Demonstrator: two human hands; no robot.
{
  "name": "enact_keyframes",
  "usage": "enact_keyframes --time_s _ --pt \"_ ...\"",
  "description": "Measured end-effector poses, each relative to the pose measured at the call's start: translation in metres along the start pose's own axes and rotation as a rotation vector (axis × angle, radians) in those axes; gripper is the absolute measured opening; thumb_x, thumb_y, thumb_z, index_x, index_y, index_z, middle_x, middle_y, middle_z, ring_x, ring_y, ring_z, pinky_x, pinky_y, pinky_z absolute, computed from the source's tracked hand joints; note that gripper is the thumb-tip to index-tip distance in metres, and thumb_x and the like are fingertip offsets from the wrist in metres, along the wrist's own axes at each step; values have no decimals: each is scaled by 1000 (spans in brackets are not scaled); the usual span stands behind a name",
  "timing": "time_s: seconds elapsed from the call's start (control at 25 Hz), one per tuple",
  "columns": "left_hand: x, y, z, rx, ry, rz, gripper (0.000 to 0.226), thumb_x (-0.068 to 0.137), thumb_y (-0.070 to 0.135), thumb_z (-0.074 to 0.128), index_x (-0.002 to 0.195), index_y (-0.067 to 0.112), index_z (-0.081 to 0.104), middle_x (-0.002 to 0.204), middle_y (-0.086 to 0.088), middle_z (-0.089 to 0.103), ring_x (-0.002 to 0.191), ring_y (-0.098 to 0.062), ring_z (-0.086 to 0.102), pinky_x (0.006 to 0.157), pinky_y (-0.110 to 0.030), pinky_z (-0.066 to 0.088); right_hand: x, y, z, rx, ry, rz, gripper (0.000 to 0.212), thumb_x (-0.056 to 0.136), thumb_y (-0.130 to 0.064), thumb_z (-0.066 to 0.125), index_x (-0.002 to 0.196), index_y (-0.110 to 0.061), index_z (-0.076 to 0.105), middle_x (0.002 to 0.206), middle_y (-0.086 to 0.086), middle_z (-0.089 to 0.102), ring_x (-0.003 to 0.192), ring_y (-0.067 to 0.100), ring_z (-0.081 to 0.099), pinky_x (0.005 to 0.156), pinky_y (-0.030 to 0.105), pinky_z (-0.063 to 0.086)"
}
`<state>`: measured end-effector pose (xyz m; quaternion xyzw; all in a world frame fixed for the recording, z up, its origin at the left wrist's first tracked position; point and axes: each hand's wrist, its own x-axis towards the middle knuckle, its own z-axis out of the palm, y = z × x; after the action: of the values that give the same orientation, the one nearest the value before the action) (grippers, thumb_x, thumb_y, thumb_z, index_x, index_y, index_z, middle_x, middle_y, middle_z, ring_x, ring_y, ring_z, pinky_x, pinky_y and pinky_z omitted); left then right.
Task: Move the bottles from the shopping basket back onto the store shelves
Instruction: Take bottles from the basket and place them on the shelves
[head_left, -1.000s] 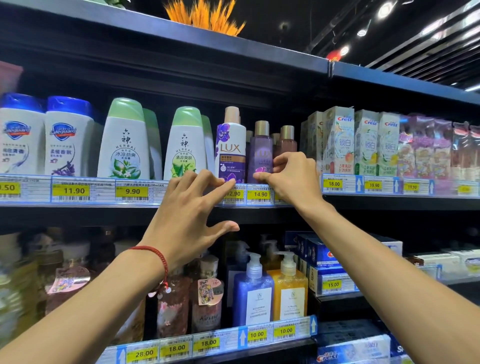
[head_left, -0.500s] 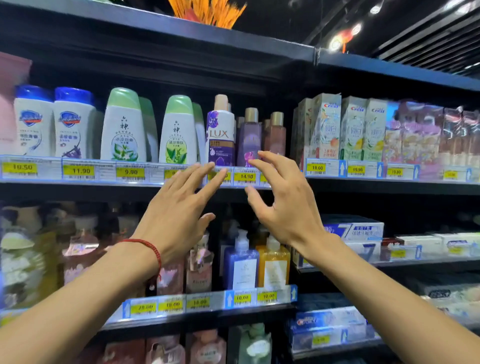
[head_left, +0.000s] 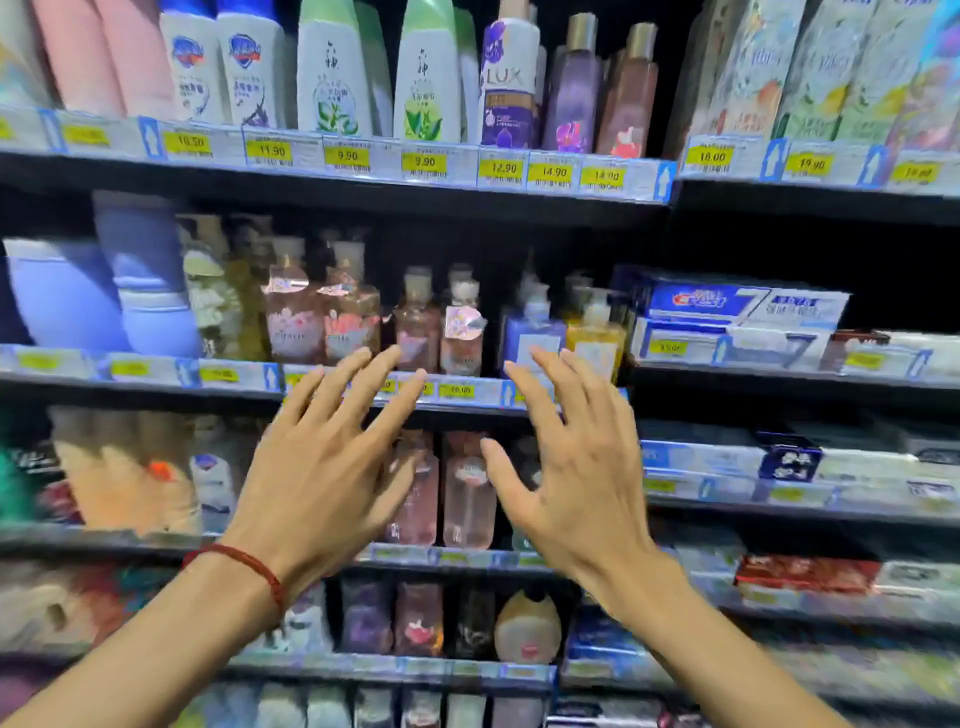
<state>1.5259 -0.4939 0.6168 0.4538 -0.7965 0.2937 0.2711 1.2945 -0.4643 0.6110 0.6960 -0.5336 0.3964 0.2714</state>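
Drugstore aisle, dark shelves (head_left: 363, 200) crammed with body wash and toothpaste, yellow price tags (head_left: 503, 169) along every edge. I'm using the white-and-purple LUX bottle (head_left: 508, 85) on the highest shelf in view as my anchor.

Just right of the LUX bottle stand a purple bottle (head_left: 571, 96) and a pinkish-brown bottle (head_left: 629, 98). To its left are the green-capped white bottles (head_left: 332, 73). All of them are upright behind the price rail. Further right and a shelf lower are the toothpaste boxes (head_left: 737, 306).

Both hands hang well below the LUX bottle, out in front of the lower shelves. The left hand (head_left: 322, 467), with a red string bracelet (head_left: 244, 564) on the wrist, is below and a bit left of it. The right hand (head_left: 576, 467) is below and a bit right. The fingers on both are spread and fairly straight, with nothing in either hand, and as far as I can tell they aren't touching any product.

The shopping basket isn't in frame at all, so there's no counting what's left in it. My read is that two empty hands at the shelf means a gap between bottles, with the next stop being the basket. I honestly can't tell which shelved bottles came out of it. The lower rows are too smeared to read anyway.
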Motion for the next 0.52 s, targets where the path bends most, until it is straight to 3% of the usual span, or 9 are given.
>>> enact_keyframes --time_s 0.52 --pt "-265 -23 -46 171 -444 -235 69 94 51 51 155 20 42 164 -12 35 150 -33 35 118 -56 33 -165 -159 42 208 -440 -139 68 94 -54 55 153 -20 50 163 4 41 155 28 30 126 51 22"
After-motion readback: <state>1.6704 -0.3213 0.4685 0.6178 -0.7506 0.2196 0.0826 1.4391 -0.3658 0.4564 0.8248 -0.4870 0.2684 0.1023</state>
